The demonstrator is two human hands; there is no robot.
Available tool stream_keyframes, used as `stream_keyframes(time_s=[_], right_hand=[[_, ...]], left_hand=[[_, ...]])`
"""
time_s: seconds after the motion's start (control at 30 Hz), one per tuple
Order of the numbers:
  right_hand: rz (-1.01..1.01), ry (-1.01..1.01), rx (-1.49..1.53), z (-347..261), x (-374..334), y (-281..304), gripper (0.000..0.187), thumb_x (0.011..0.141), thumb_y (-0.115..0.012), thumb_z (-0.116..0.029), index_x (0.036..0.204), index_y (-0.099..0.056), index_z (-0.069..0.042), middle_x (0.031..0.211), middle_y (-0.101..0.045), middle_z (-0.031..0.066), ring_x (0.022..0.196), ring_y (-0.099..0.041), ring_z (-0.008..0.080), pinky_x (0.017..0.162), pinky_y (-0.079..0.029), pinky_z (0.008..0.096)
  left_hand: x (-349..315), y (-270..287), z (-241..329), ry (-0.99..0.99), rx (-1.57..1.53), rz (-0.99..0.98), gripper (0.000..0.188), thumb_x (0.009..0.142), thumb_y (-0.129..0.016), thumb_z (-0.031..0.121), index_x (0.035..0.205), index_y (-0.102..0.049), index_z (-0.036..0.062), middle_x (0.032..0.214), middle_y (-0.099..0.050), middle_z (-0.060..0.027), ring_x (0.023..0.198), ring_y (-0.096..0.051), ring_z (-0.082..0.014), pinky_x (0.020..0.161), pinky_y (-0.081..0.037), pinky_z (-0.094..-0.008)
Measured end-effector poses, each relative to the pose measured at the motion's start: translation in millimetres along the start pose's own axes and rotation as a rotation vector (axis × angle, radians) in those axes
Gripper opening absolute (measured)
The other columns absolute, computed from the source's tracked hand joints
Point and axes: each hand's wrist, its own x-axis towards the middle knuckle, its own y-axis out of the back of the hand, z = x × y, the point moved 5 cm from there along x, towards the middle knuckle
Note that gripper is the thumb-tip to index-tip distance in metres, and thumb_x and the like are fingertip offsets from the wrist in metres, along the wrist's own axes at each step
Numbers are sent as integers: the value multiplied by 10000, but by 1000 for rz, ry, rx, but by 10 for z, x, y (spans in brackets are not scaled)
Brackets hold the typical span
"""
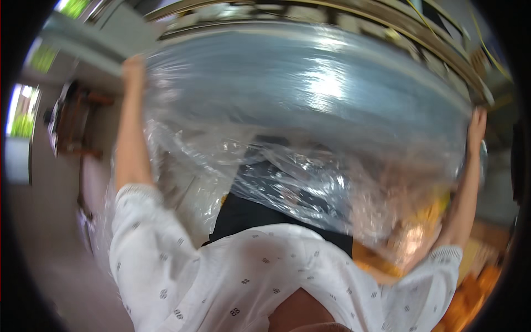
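Far apart, left hand and right hand tight on glossy clear film, greyish floor and bright window leftward.

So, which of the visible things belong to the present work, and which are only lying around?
In use: clear plastic film; left hand and right hand, at its opposite sides.

Apparently just lying about: brown wooden stool; orange bundle.

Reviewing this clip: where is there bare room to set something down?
The floor at left looks free, between the wooden stand above and the white sleeve at right. It is crowded between the left hand and right hand, filled by clear film; along the beams at top; and around orange material at lower right.
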Motion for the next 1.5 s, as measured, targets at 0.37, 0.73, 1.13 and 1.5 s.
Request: stream_keyframes(time_s=[0.37, 0.73, 1.13, 1.5], right_hand=[[6, -104, 65, 708, 168, -297, 253, 905, -536, -223, 1011, -573, 4, 941, -590, 69, 881, -536, 157, 831, -413, 267], [129, -57, -250, 502, 288, -299, 338, 816, -607, -293, 882, -608, 39, 864, -620, 143, 796, -565, 235, 758, -432, 342], [183, -317, -98, 263, 191, -123, 449, 891, -458, -271, 1056, -569, 132, 1010, -621, 222, 864, -568, 307, 810, -414, 359], [285, -98, -586, -848, -209, -13, 331, 886, -452, -348, 972, -624, -78, 1055, -592, 137, 1003, -537, 331, 840, -413, 426]], left_hand=[[178, -1200, 269, 160, -664, -23, 226, 780, -648, 238, 889, -678, 42, 745, -640, -22, 706, -570, -98, 672, -452, -260], [432, -1240, 284, 103, -490, 23, 313, 707, -685, 314, 858, -694, 40, 793, -669, -94, 761, -618, -176, 706, -464, -299], [397, -1216, -64, 450, -1127, -8, 263, 901, -420, 200, 904, -575, -12, 829, -596, -120, 714, -585, -209, 628, -524, -317], [561, -1061, -612, 257, -685, -440, 379, 847, -609, 311, 1109, -625, 37, 1079, -628, -91, 1007, -562, -176, 892, -406, -280]])
